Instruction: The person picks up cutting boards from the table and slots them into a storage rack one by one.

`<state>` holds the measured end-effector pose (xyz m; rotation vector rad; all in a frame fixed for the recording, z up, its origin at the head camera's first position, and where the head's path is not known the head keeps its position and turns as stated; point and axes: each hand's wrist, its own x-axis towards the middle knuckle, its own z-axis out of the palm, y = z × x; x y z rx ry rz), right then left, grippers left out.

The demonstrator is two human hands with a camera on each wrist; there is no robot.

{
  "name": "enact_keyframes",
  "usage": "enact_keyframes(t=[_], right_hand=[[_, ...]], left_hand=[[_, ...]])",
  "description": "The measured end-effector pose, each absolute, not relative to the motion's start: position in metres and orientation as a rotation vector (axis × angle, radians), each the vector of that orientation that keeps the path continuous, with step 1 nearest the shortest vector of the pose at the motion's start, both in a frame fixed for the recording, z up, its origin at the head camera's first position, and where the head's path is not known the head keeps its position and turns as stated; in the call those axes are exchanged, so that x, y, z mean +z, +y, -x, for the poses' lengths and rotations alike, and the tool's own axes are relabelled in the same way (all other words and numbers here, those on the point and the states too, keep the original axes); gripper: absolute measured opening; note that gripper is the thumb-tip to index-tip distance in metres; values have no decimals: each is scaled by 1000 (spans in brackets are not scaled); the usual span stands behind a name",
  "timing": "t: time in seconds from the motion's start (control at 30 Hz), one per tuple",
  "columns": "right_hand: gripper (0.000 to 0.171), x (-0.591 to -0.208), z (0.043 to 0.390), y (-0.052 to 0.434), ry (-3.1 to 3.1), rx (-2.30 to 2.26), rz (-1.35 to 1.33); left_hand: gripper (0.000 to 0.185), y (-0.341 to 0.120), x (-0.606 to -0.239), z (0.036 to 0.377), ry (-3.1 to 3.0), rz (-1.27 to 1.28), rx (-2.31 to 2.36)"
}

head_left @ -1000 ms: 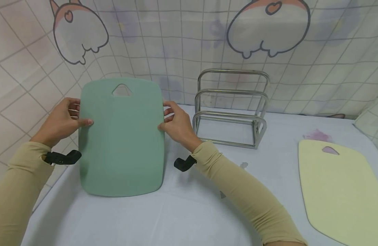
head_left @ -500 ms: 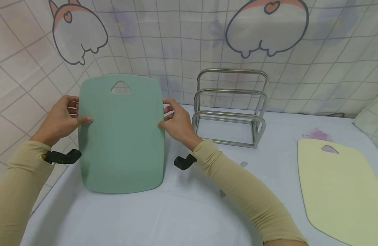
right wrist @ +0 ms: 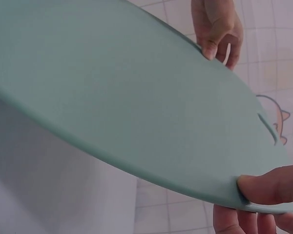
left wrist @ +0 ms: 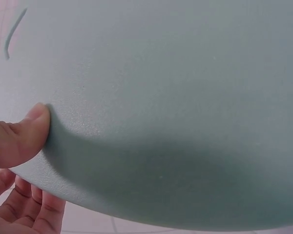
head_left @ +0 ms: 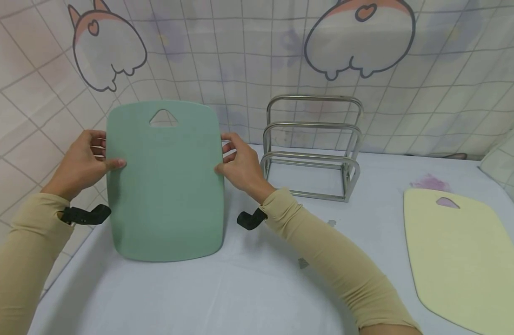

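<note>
A green cutting board [head_left: 166, 190] with a triangular handle hole near its top stands nearly upright at the left of the table. My left hand [head_left: 79, 163] pinches its left edge, thumb on the front face and fingers behind. On the opposite edge my right hand [head_left: 243, 165] holds it the same way. The left wrist view shows the left thumb [left wrist: 31, 134] pressed on the board, with the fingers curled behind the edge. In the right wrist view both hands grip opposite edges, and the right thumb [right wrist: 268, 186] lies on the face close to the rim.
A metal rack [head_left: 311, 156] with several upright loops stands right of the green board, near the back wall. At the far right a yellow cutting board [head_left: 463, 260] lies flat on the white-covered table [head_left: 240, 298]. Behind hangs a grid-patterned curtain [head_left: 248, 51] with cartoon animals.
The green board's lower edge has risen slightly in the head view, and its top is a little higher. Both hands keep their hold; the rack and yellow board stay put.
</note>
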<state>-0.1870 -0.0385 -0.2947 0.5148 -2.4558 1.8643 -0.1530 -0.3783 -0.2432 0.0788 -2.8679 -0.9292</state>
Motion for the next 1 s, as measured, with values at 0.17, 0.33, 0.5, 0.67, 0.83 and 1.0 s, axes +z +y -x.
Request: enact_keyframes(t=[0.17, 0.33, 0.5, 0.67, 0.83, 1.0], right_hand=[[68, -294, 188, -39, -2445, 1853, -516], [69, -292, 190, -38, -2440, 1832, -521], [69, -290, 189, -38, -2446, 1805, -516], [70, -288, 188, -38, -2441, 1791, -525], [69, -287, 186, -38, -2432, 1781, -551], [69, -286, 185, -37, -2416, 1754, -572]], left_hand=[[82, -377, -242, 152, -2851, -77, -912], [81, -375, -239, 152, -2839, -75, -893], [81, -374, -236, 153, -2830, -71, -885], [82, -373, -235, 152, -2820, -81, -888], [85, -373, -235, 149, -2816, -97, -901], [86, -372, -234, 148, -2803, -113, -908]])
